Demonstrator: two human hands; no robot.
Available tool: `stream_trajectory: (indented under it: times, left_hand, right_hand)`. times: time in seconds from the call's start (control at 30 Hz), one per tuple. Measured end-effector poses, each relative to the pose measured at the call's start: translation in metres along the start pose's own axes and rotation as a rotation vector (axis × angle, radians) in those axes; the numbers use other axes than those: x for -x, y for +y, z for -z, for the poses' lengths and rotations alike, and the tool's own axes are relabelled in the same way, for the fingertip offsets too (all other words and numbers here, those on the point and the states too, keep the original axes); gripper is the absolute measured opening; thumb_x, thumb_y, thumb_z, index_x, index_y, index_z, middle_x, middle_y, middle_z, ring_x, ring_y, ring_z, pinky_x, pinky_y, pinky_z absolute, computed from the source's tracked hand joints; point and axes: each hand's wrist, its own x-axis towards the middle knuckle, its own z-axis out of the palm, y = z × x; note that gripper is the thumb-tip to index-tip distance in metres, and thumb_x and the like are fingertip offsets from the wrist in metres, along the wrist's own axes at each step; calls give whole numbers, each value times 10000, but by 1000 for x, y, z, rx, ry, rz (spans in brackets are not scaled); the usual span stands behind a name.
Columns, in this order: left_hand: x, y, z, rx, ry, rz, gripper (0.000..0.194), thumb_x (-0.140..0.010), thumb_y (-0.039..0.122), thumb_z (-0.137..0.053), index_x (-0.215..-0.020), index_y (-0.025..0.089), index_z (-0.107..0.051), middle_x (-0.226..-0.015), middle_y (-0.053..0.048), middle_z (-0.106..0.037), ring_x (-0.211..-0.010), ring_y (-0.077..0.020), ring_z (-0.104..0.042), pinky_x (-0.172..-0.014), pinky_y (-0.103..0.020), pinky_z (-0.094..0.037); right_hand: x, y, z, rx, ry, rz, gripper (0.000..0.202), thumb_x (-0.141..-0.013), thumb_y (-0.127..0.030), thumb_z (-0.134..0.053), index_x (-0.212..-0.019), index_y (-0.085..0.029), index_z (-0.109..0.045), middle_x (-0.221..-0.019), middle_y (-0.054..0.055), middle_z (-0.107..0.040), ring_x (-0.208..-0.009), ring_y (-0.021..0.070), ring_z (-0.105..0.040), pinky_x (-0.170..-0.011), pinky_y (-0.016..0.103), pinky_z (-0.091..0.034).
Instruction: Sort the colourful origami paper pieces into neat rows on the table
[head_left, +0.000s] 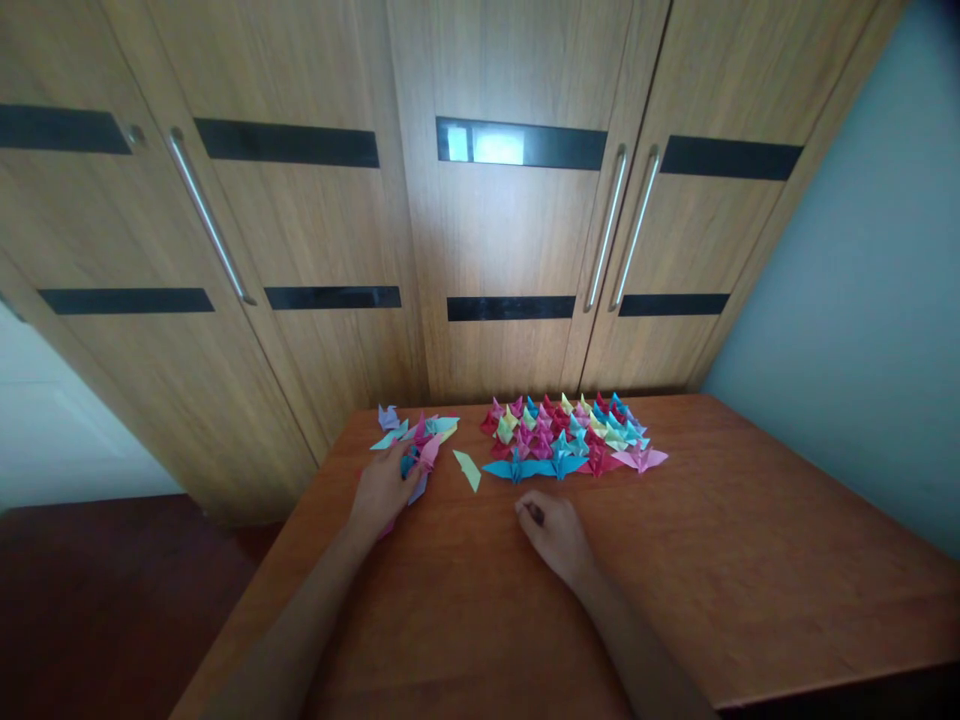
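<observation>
Paper cranes (561, 442) stand in close rows on the table (750, 550) at twelve o'clock from your right hand (556, 535), its fingers curled together, while your left hand (380, 490) rests at a loose cluster (427, 455) toward its one o'clock, whether clamped on any you cannot tell.

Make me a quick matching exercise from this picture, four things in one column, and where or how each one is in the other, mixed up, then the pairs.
Column one:
1. Left hand
2. Right hand
3. Pale yellow-green folded paper
4. Rows of paper cranes

Column two:
A. Lying between the loose pile and the rows
B. Curled, on the near side of the rows
C. Multicoloured, grouped near the wardrobe
D. At the loose pile

Pairs: 1-D, 2-B, 3-A, 4-C
</observation>
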Motion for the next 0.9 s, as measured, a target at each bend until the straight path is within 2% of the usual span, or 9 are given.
stream_trajectory:
  times: [0.3,0.5,0.77,0.9]
  left_hand:
    - [4,-4,-3,72,-25,80,300,-824,281,-489,-1101,219,-584,-1064,-54,-687,-967,-226,-636,-820,-308,-470]
    - [6,-1,1,34,-35,59,250,-837,289,-459,-1012,225,-626,-996,-43,-709,-910,-228,-656,-758,-293,-475]
    - [6,-2,6,90,43,0,237,-840,321,-456,-917,223,-658,-1002,-40,-699,-907,-220,-643,-799,-307,-467]
    - [6,7,13,169,97,-2,244,-835,335,-459,-898,213,-660,-969,-40,-697,-874,-207,-638,-804,-312,-475]
  right_hand:
    - [0,1,0,12,6,3,256,-844,-303,-442,-681,-203,-611,-575,-17,-571,-539,122,-518,-548,220,-346]
    - [1,1,0,21,12,11,248,-845,-293,-447,-682,-202,-609,-588,-17,-579,-552,121,-529,-552,216,-342]
    - [1,0,1,14,-4,4,245,-846,-294,-441,-691,-206,-610,-587,-18,-585,-549,122,-534,-554,217,-344]
    - [0,0,0,-5,-1,-9,254,-840,-312,-448,-678,-205,-612,-578,-14,-578,-543,125,-523,-544,220,-348]
